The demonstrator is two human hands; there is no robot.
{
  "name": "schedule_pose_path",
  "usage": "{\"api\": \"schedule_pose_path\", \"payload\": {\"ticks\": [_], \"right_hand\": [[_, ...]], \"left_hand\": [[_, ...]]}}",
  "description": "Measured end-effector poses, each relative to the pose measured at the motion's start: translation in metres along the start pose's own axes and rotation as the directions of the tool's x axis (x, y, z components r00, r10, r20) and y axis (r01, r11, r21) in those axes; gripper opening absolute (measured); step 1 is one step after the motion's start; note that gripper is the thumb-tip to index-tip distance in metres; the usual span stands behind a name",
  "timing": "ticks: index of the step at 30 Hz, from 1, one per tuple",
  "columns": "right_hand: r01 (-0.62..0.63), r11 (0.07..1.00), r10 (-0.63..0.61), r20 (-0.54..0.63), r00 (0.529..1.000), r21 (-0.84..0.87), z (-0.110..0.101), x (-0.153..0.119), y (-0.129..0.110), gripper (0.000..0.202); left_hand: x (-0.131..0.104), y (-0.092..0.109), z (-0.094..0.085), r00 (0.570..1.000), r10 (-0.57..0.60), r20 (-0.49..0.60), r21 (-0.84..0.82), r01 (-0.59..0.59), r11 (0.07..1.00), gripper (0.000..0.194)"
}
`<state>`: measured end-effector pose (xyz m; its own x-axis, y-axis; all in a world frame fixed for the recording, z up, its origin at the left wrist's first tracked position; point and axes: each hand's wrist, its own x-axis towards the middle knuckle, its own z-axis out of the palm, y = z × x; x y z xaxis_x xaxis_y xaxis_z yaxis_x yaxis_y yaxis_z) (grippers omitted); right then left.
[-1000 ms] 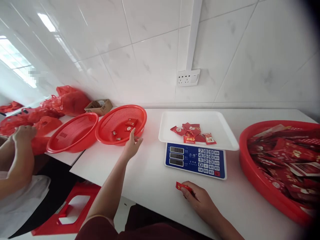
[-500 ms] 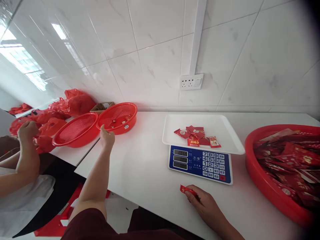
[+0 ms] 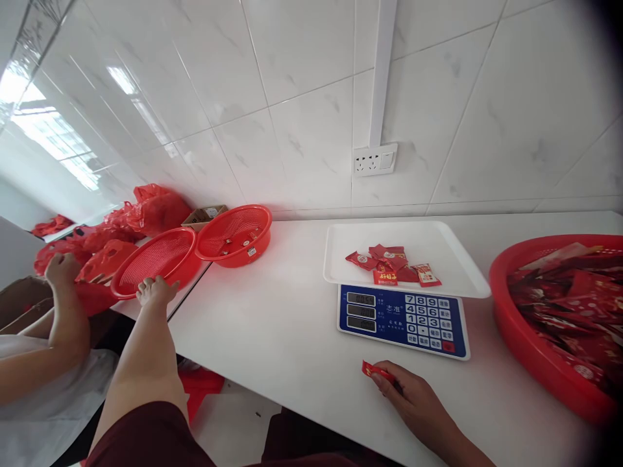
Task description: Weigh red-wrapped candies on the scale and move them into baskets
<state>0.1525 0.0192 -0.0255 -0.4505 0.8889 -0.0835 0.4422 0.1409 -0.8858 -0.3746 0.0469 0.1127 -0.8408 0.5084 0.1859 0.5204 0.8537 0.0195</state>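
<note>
The right hand (image 3: 409, 394) pinches one red packet (image 3: 372, 370) near one scale (image 3: 389, 327) lettered "志准", while the left hand (image 3: 156, 292), grip impossible to tell, is at the leftmost basket (image 3: 158, 258) of three.

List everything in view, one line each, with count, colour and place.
Wall: 1, white-grey, behind
Socket panel: 1, white, on wall
Tables: 2, white, end to end
Scale: 1, blue-white, on table
Tray: 1, white, atop scale
Tray packets: several overlapping, mostly red
Large basket: 1, red, right, packet-filled
Middle basket: 1, red, few packets inside
Left basket: 1, red, left of middle basket
Small box: 1, brown, near wall
Bags: several, red, far left
Other person: 1, pale top, left edge
Held packet: 1, red, right hand
Left hand: 1, at left basket's near rim
</note>
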Motion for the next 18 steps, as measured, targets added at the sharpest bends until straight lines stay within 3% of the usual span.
{"api": "schedule_pose_path", "payload": {"ticks": [4, 8, 10, 12, 15, 16, 18], "right_hand": [[0.007, 1.000, -0.008, -0.022, 1.000, -0.006, 0.001, 0.001, 0.001, 0.037], [-0.012, 1.000, 0.012, -0.002, 1.000, 0.005, 0.000, 0.001, -0.001, 0.036], [-0.015, 1.000, 0.015, 0.014, 1.000, 0.002, -0.001, 0.001, -0.002, 0.037], [-0.013, 1.000, 0.013, 0.023, 1.000, -0.008, -0.002, 0.001, -0.003, 0.037], [-0.010, 1.000, 0.012, 0.038, 0.999, -0.029, -0.003, 0.000, -0.003, 0.036], [-0.006, 1.000, 0.007, 0.038, 0.999, -0.031, -0.003, 0.000, -0.003, 0.036], [0.008, 1.000, -0.008, 0.030, 1.000, -0.026, -0.003, -0.001, -0.003, 0.035]], "left_hand": [[-0.006, 0.007, -0.008, 0.993, 0.058, 0.105, 0.070, -0.066, 0.995, 0.042], [-0.029, 0.026, -0.016, 0.941, 0.260, 0.216, 0.059, -0.279, 0.959, 0.051], [-0.048, 0.041, -0.018, 0.886, 0.382, 0.262, 0.026, -0.402, 0.915, 0.059], [-0.070, 0.060, -0.020, 0.805, 0.498, 0.323, -0.032, -0.517, 0.856, 0.062], [-0.103, 0.096, -0.022, 0.614, 0.666, 0.423, -0.191, -0.659, 0.728, 0.050], [-0.112, 0.108, -0.023, 0.567, 0.703, 0.429, -0.229, -0.685, 0.692, 0.047], [-0.121, 0.133, -0.021, 0.545, 0.739, 0.396, -0.248, -0.712, 0.657, 0.049]]}}
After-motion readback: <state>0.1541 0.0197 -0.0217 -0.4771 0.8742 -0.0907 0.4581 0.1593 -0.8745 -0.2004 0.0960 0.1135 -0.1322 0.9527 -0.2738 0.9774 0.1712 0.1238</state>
